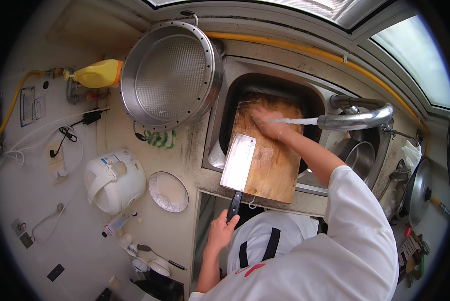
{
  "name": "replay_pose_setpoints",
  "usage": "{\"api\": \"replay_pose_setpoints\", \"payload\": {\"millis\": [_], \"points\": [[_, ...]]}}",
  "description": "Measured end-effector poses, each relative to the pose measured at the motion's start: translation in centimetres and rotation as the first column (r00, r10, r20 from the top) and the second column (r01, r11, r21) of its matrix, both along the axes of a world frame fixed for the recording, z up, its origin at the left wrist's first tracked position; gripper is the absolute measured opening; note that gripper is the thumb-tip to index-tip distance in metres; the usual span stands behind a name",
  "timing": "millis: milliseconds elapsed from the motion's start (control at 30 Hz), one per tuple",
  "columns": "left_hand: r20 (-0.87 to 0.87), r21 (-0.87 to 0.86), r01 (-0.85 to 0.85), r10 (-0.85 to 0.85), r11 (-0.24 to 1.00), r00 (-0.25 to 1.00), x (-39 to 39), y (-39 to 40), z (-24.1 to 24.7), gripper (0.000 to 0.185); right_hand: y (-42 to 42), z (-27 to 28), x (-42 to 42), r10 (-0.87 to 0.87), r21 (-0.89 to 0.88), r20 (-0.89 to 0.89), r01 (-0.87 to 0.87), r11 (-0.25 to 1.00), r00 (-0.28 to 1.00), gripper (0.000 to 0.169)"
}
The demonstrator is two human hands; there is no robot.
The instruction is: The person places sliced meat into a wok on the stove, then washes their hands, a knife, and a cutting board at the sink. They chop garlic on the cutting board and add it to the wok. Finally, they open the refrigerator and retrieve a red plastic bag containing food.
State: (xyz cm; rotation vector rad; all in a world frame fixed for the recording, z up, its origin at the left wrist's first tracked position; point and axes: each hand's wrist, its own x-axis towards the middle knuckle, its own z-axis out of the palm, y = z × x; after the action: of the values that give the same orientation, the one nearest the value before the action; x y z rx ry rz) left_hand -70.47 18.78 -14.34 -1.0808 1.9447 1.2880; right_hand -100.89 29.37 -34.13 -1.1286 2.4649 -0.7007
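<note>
A wooden cutting board lies tilted, its far end down in the steel sink basin and its near end over the counter's front edge. My left hand grips the black handle of a cleaver, whose broad blade lies over the board's left side. On the upper part of the board my right hand rests palm down, somewhat blurred, its fingers spread. Water runs from the chrome faucet onto the back of this hand. A metal hook shows at the board's near edge.
A large steel steamer pot stands left of the sink. Beyond my right arm, a metal pot sits in the second basin. On the left counter are a white rice cooker, a plate and a spatula. A yellow bottle stands behind.
</note>
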Motion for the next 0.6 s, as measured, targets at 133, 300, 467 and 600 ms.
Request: {"api": "replay_pose_setpoints", "payload": {"millis": [133,300,467,600], "points": [[0.024,0.015,-0.007,0.007,1.0,1.0,-0.9,-0.1,0.7,0.034,-0.5,-2.4,-2.6,-0.419,0.188,0.064,0.401,0.897,0.906,0.028],[-0.078,0.058,0.012,-0.007,0.998,0.997,-4.1,-0.4,0.9,0.033,1.4,1.5,-0.4,-0.588,-0.258,0.352,0.679,0.687,0.729,0.029],[-0.178,0.274,0.018,0.032,0.962,0.984,-9.5,0.8,0.1,0.031,2.8,10.6,3.7,-0.221,-0.397,0.098,0.242,0.885,0.97,0.02],[-0.215,0.32,0.062,0.008,0.945,0.977,-11.9,1.0,-0.3,0.03,4.1,9.6,0.1,-0.393,-0.165,0.072,0.4,0.902,0.917,0.022]]}}
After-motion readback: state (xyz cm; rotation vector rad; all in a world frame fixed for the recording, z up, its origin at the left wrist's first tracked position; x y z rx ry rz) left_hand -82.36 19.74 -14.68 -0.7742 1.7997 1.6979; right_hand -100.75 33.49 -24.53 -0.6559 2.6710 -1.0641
